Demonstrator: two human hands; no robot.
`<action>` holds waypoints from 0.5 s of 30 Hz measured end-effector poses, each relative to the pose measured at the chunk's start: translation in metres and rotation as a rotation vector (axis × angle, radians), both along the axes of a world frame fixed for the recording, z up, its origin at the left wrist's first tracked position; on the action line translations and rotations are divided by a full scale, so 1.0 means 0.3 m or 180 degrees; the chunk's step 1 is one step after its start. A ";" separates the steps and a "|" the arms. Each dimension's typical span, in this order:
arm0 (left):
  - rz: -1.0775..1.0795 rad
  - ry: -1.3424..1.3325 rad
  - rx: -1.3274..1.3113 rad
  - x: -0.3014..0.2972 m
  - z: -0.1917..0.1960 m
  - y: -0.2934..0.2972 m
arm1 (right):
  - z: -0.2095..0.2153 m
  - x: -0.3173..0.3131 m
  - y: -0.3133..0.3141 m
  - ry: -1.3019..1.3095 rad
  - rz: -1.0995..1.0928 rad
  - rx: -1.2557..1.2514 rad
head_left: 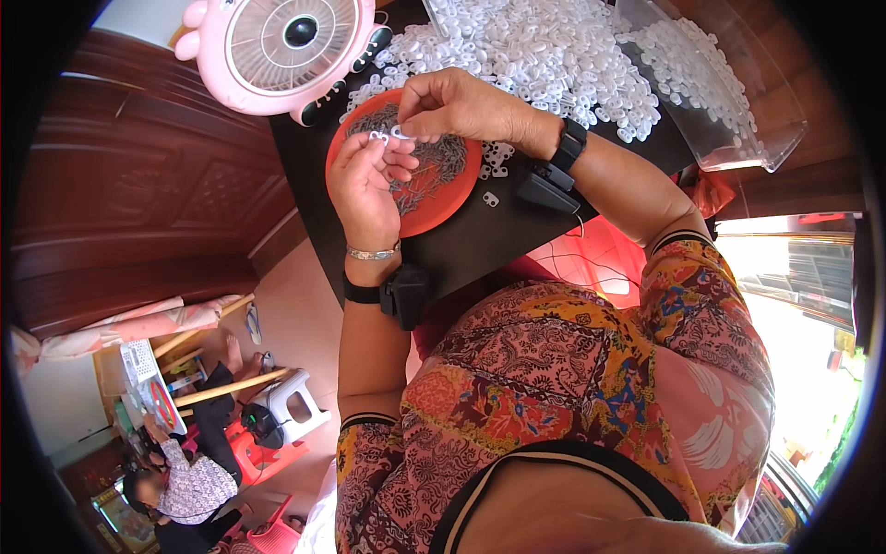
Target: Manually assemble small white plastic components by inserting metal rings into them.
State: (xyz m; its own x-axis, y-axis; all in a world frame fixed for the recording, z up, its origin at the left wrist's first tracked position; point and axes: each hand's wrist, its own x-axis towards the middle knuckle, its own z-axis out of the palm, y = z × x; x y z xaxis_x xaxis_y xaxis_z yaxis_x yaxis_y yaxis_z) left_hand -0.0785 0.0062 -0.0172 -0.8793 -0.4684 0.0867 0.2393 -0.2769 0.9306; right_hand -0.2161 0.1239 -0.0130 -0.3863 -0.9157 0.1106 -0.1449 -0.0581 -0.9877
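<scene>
Over the orange-red round basin [476, 180] my two hands meet, fingertips almost touching. My left hand [365, 185] pinches a small white plastic piece [378, 138] between thumb and fingers. In the fingertips of my right hand [461, 106] is another small white plastic piece with a hole [398, 132], close beside the first. Many thin grey metal pins, like nails [420, 189], lie in the basin under my hands. Whether a pin is also in my fingers is too small to tell.
A big heap of white plastic pieces [544, 65] covers the far part of the dark table [314, 189]. A clear plastic bin [775, 152] with more pieces lies at the right. A pink fan [300, 32] stands far left. Another person [194, 485] sits at lower left.
</scene>
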 end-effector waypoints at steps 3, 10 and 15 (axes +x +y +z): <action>0.0030 -0.0099 0.0007 -0.001 0.002 0.001 | 0.005 0.000 0.007 -0.0383 -0.0163 -0.0193; 0.0333 -0.0594 -0.0304 0.000 0.004 0.017 | 0.002 -0.007 0.005 -0.0699 -0.0284 -0.0326; 0.0380 -0.0623 -0.0327 -0.002 0.004 0.020 | -0.005 -0.007 -0.001 -0.0506 -0.0180 -0.0353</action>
